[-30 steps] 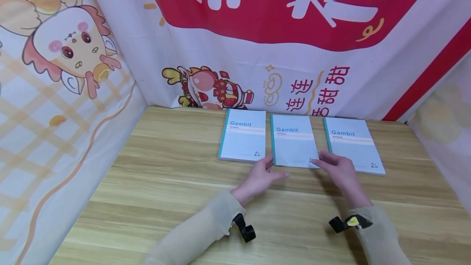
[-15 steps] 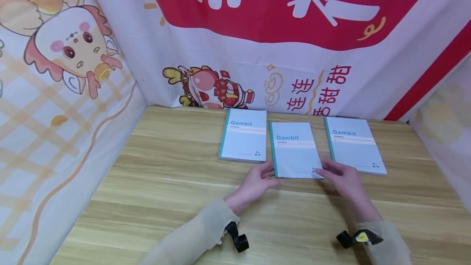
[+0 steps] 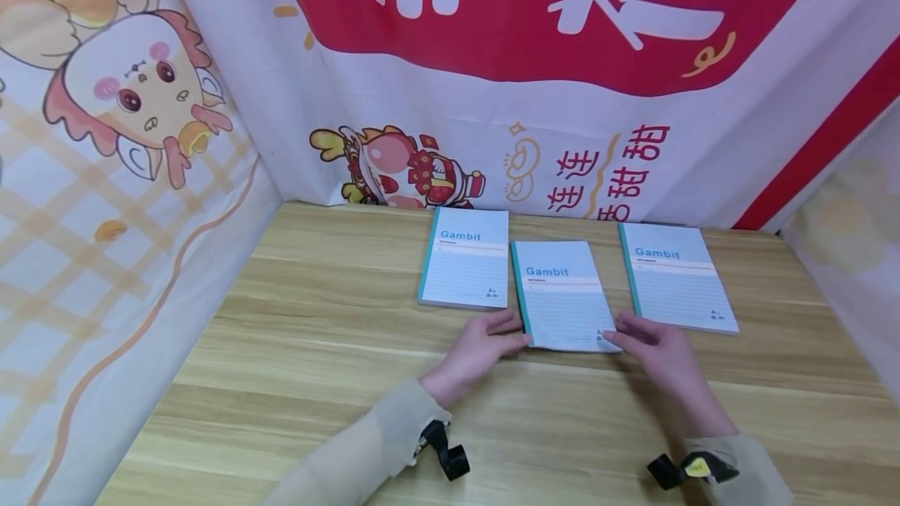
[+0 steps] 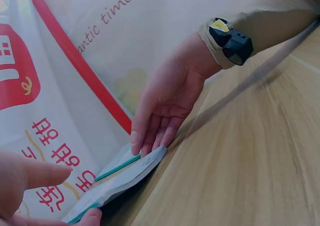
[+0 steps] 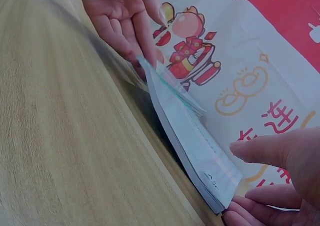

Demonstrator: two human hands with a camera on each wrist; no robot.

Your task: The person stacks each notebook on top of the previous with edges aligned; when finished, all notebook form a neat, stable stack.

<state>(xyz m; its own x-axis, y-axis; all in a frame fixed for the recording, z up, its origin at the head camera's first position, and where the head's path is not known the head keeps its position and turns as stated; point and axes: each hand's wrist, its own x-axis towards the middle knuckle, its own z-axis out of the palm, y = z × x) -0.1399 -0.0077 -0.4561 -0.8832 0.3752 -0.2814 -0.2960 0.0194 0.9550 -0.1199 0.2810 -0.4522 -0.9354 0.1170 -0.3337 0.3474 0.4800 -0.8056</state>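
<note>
Pale-blue rectangular paper notebook with a teal spine point(image 3: 566, 299), soft-covered, lettered "Gambit": middle item of three, set nearer the person than its neighbours, over a pale wood-grain table point(image 3: 316, 326); near edge apparently raised and slightly bowed, contact at the far edge not certain. Contents, left to right. Left-hand pale-blue paper notebook with teal spine point(image 3: 465, 268): matching type, flat, untouched. Left hand, bare, in a beige sleeve point(image 3: 478, 346): fingers loosely extended, fingertips at the spine edge by the near corner, thumb held clear of the cover; not clenched. Middle notebook, handling: judged light, a bendable stack of leaves rather than a rigid board, likely to sag between its supports; smooth cover possibly a little slippery; not breakable, though corners could crease. Recommended hold: left side at the spine, the firmest edge, with the near right corner supported from beneath and thumbs lowered lightly on top. Right hand, bare, likewise sleeved point(image 3: 657, 346): fingers relaxed, tips at and under the near right corner, thumb hovering above; nothing clenched. Right-hand pale-blue paper notebook with teal spine point(image 3: 675, 276): flat, beyond the right hand, same make.
</note>
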